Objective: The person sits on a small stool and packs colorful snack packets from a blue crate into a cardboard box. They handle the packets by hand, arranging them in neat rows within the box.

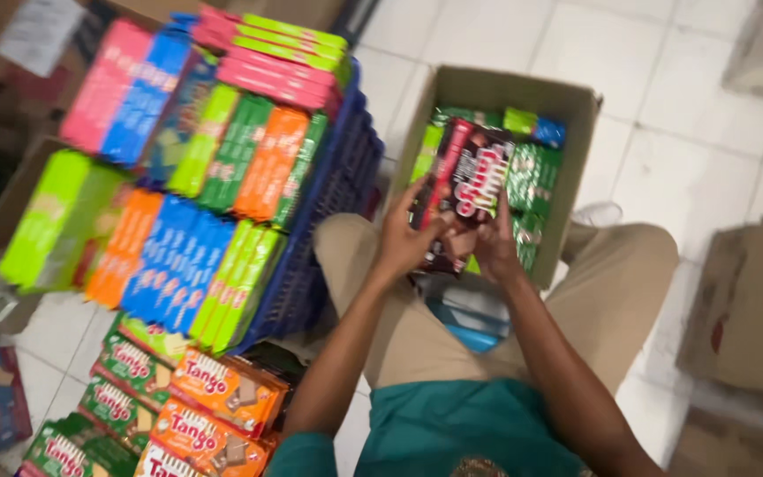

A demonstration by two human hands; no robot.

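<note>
My left hand [406, 231] and my right hand [493, 240] together grip a stack of dark red and brown snack packs [470, 181] just above an open cardboard box [496, 90]. Several green packs [533, 177] stand inside the box, beside and behind the stack. The box rests on the white tiled floor between my knees. My legs are in beige trousers and I wear a teal shirt.
A blue plastic crate [337, 190] on the left is piled with pink, blue, green and orange snack packs [222, 141]. More orange and green packs [196, 397] lie on the floor at lower left. Cardboard boxes [744, 309] stand at the right.
</note>
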